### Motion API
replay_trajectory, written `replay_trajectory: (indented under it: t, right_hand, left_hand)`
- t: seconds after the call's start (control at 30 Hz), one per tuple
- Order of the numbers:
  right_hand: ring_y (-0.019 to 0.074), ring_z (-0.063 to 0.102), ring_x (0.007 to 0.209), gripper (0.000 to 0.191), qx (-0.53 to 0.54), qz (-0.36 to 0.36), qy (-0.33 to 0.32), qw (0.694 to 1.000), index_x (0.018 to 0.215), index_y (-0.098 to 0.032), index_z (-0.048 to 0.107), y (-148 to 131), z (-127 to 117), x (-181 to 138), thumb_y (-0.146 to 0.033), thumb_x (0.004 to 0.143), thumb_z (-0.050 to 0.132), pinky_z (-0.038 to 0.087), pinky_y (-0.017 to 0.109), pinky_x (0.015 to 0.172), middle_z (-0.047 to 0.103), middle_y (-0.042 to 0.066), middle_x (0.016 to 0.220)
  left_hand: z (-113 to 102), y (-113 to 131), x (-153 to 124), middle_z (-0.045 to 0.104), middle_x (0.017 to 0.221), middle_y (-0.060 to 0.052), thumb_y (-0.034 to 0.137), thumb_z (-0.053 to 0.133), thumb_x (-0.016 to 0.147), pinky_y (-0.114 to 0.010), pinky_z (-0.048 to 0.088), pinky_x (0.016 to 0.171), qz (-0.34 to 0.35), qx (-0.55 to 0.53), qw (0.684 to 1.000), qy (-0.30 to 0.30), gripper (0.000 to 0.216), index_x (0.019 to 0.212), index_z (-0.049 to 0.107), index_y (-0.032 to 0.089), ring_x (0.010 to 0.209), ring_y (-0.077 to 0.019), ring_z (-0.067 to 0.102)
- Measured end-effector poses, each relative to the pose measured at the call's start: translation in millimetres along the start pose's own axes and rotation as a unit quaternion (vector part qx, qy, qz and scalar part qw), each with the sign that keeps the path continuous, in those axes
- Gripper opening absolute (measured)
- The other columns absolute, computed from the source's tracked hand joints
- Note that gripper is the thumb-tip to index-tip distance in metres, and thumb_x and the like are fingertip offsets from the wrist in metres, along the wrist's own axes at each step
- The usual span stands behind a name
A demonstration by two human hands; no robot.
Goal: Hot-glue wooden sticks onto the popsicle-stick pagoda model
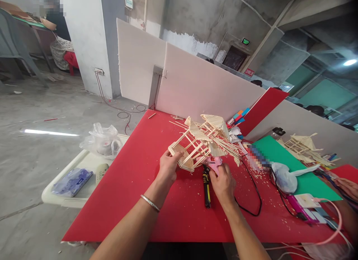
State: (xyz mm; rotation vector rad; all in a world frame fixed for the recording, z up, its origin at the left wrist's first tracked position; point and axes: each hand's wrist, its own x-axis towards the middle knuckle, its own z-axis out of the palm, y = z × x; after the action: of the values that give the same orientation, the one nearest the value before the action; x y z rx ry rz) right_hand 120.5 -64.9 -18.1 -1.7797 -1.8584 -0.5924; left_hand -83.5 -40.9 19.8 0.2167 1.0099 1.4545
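Observation:
My left hand (168,166) grips the near left corner of a small pavilion model (192,140) made of thin wooden sticks, tilted above the red table. In my right hand (223,181) is a pink glue gun (214,163), its front end close to the model's lower right side; whether the tip touches it I cannot tell. Just left of that hand lies a pair of pliers (207,189) with black and yellow handles. Behind the held model stands another stick roof piece (216,125), with a bundle of loose sticks (228,146) beside it.
The red tabletop (125,200) is strewn with wood scraps. To the right are a black cord, a plastic bag (283,178), a purple power strip (303,209) and another stick model (300,144). A co-worker's hand (346,185) shows at the right edge. White partitions (207,77) stand behind.

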Motion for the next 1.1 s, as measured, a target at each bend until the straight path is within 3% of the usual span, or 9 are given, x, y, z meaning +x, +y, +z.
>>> replay_trajectory:
  t: [0.23, 1.1]
  right_hand:
    - [0.0132, 0.047, 0.064, 0.019, -0.007, -0.007, -0.004, 1.000, 0.095, -0.016, 0.061, 1.6, 1.4, -2.0, -0.027, 0.088, 0.048, 0.027, 0.026, 0.052, 0.057, 0.005, 0.087]
    - [0.0151, 0.052, 0.066, 0.027, 0.013, 0.008, 0.025, 1.000, 0.102, -0.015, 0.063, -6.1, 5.2, -6.7, -0.033, 0.088, 0.049, 0.030, 0.027, 0.054, 0.060, 0.007, 0.091]
  left_hand:
    - [0.5, -0.2, 0.6, 0.070, 0.074, -0.006, 0.012, 0.076, 0.055, -0.031, 0.058, 0.056, 0.001, -0.002, 1.000, 0.000, 0.034, 0.088, 0.067, 0.012, 0.064, -0.0207, 0.068]
    - [0.0, -0.2, 1.1, 0.070, 0.077, -0.007, 0.011, 0.075, 0.056, -0.031, 0.057, 0.053, -0.008, 0.007, 1.000, 0.012, 0.032, 0.087, 0.067, 0.013, 0.059, -0.0184, 0.066]
